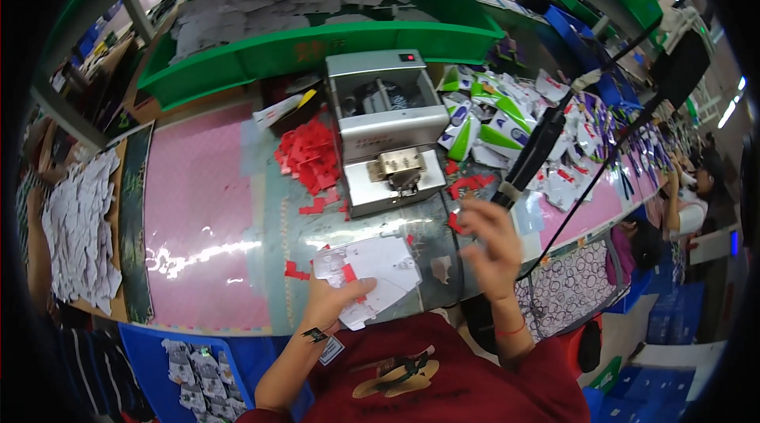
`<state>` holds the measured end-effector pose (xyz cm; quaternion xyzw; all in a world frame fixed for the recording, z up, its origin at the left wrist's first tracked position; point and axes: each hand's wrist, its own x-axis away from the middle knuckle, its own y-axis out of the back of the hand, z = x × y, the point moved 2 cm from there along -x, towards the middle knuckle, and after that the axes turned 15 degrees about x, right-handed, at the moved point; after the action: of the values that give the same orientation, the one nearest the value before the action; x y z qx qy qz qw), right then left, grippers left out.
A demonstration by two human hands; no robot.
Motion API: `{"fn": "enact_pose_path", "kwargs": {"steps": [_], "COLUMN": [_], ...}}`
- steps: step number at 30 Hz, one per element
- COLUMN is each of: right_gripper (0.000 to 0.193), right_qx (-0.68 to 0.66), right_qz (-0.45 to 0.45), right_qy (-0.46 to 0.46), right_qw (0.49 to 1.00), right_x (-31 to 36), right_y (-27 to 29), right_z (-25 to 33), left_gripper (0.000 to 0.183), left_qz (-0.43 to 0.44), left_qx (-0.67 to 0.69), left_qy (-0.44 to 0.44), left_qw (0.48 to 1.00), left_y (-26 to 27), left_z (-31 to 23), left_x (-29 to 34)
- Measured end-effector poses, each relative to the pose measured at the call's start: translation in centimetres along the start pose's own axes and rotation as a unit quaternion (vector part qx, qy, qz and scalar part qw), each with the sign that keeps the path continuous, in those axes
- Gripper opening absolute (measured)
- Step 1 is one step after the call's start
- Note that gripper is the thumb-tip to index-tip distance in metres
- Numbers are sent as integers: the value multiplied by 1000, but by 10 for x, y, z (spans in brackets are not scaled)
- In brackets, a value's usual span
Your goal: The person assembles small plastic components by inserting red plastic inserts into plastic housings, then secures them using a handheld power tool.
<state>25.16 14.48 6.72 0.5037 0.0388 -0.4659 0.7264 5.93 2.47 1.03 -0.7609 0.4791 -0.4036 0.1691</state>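
Near the table's front edge, my left hand [336, 300] grips a white die-cut card [388, 264] with notched edges, thumb on top. A red scrap [349, 273] lies on the card beside my thumb. My right hand [495, 253] is raised to the right of the card, blurred, with its fingers apart and nothing visible in them. Just above its fingertips is the lower end of a black rod-shaped tool [538, 150]. In front of me stands a grey metal machine [392, 134] with a small metal block [400, 163] at its front.
Red scraps [309, 158] heap left of the machine. White, green and purple packages [495, 114] pile up on its right. Behind it, a green bin [317, 43] holds grey-white cut pieces. More pieces [83, 233] lie on a board at far left. Other people work at the far right.
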Motion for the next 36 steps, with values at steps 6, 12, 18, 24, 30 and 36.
{"fn": "enact_pose_path", "kwargs": {"steps": [6, 12, 18, 24, 30, 36], "right_gripper": [47, 61, 40, 32, 28, 19], "right_qx": [-84, -289, -343, -325, -386, -416], "right_qz": [-308, -145, -100, -49, -35, -90], "right_qy": [-260, -333, -314, -158, -36, -63], "right_qw": [911, 886, 880, 931, 921, 903], "right_x": [17, -4, -21, -67, -103, -98], "right_y": [28, -8, -20, -23, -33, -57], "right_z": [-73, -83, -77, -16, 15, 7], "left_gripper": [48, 47, 48, 41, 32, 31], "left_qz": [-16, 17, 9, -33, -50, -50], "left_qx": [115, 145, 122, 92, 57, 64], "left_qy": [53, 50, 30, -40, -79, -96], "left_qw": [992, 988, 992, 994, 994, 992], "left_y": [-7, -10, -5, -3, -1, 0], "left_z": [12, 21, 25, 20, 16, 13], "left_x": [-6, -8, -13, -17, -23, -24]}}
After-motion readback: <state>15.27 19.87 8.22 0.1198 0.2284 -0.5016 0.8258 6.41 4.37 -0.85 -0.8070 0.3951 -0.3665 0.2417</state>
